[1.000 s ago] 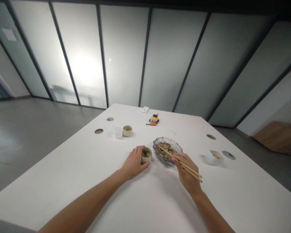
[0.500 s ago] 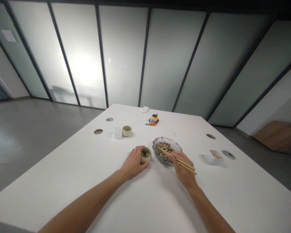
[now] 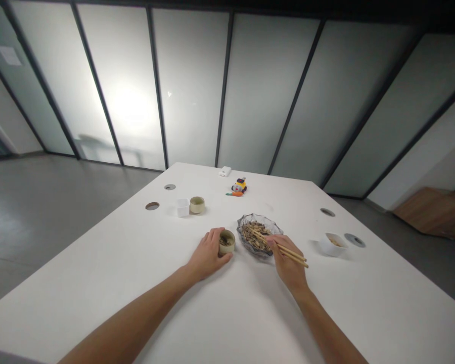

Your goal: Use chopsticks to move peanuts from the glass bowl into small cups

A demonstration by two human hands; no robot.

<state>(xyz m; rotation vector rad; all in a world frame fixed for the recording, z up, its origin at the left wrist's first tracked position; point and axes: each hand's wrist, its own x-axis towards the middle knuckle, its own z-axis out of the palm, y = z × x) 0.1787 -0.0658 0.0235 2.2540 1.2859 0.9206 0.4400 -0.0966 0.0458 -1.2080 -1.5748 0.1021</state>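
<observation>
My left hand [image 3: 209,255] is curled round the left side of a small round beige cup [image 3: 229,248], which stands on the white table and has some dark bits inside. To the right of the cup is a clear faceted glass bowl [image 3: 275,224], filled with striped sunflower seeds [image 3: 255,236]. My right hand [image 3: 290,263] grips a pair of wooden chopsticks [image 3: 292,254] over the bowl's right edge. The chopstick tips reach into the seeds. Whether a seed sits between the tips is too small to tell.
Behind my left hand stand a white square cup [image 3: 182,209] and another beige cup [image 3: 197,206]. A white bowl [image 3: 331,247] with pale contents is at the right. Farther back on the table [image 3: 227,318] are a toy car [image 3: 239,185], a toy carrot [image 3: 235,194] and a white box [image 3: 225,172].
The chopsticks have shifted slightly in my right hand, their rear ends now a little higher. My left hand stays on the cup. The whole view has moved very slightly.
</observation>
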